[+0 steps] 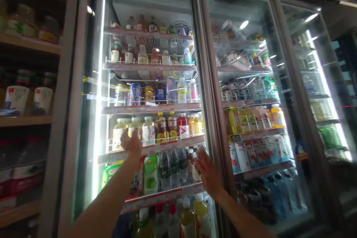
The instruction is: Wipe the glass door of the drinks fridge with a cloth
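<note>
My left hand (pixel 131 142) is raised in front of a drinks cooler's shelf, its fingers somewhat blurred and loosely apart, with nothing visible in them. Just beyond it stand a white-capped bottle with a pale label (pixel 119 134) and another pale yellow bottle (pixel 135 123), partly covered by the hand. Lower and to the right, my right hand (pixel 205 169) has its fingers stretched out beside the cooler's metal door frame (pixel 213 119). Small bottles (pixel 194 171) stand partly hidden behind those fingers. Whether either hand touches glass or a bottle, I cannot tell.
Clear water bottles (pixel 165 169) and a green carton (pixel 151 174) share the shelf below. Dark tea bottles (pixel 161 126) and a red bottle (pixel 183 125) line the shelf above. Another glass door (pixel 242 63) is on the right; wooden shelving (pixel 26 121) with jars is on the left.
</note>
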Tool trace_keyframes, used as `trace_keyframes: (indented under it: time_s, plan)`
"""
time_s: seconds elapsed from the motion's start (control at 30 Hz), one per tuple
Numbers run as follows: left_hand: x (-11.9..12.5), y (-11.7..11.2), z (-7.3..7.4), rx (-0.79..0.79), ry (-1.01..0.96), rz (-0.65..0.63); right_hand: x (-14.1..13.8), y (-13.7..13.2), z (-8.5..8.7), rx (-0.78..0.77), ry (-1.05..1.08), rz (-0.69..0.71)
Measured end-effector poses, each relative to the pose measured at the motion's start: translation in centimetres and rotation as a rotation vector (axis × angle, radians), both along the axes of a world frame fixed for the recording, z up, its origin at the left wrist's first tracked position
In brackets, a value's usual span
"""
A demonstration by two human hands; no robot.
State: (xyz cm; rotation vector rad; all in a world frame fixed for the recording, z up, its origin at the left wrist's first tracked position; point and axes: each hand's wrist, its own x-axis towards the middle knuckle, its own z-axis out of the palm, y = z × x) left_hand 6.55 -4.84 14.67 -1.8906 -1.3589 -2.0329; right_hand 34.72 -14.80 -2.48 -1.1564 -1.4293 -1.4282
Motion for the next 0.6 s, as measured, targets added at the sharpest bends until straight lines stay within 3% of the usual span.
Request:
trace_keyframes:
  time_s: [0.07,0.13,0.2,0.27,0.33,0.37,0.53,0.6]
  plan:
    - [0.6,-0.9,-3.0,-0.003,0.053,0.002,1.1,1.5,3.0,-0.003,0.051,-0.010]
    - [1.0,-1.5,-6.3,0.041,0.214,0.003,1.9,2.3,3.9,-0.019,0.082,-0.014]
    - [1.1,-1.6,-9.4,0.102,0.388,0.018,1.8,1.9,1.8,-0.047,0.062,-0.006]
    - [1.0,-1.4,-11.4,0.133,0.473,0.039,1.2,0.4,-1.5,-0.085,-0.001,0.013]
    - [1.1,-1.1,-12.3,0.138,0.481,0.059,0.6,-0.9,-3.5,-0.113,-0.052,0.032]
    - [1.1,-0.9,-12.4,0.137,0.477,0.065,0.6,-1.1,-3.5,-0.121,-0.054,0.035]
    - [1.1,-1.0,-12.2,0.158,0.450,0.051,1.5,1.1,2.3,-0.132,0.130,-0.038]
    - [0.9,-1.1,-12.5,0.146,0.440,-0.003,1.8,1.4,2.6,-0.167,0.161,-0.077]
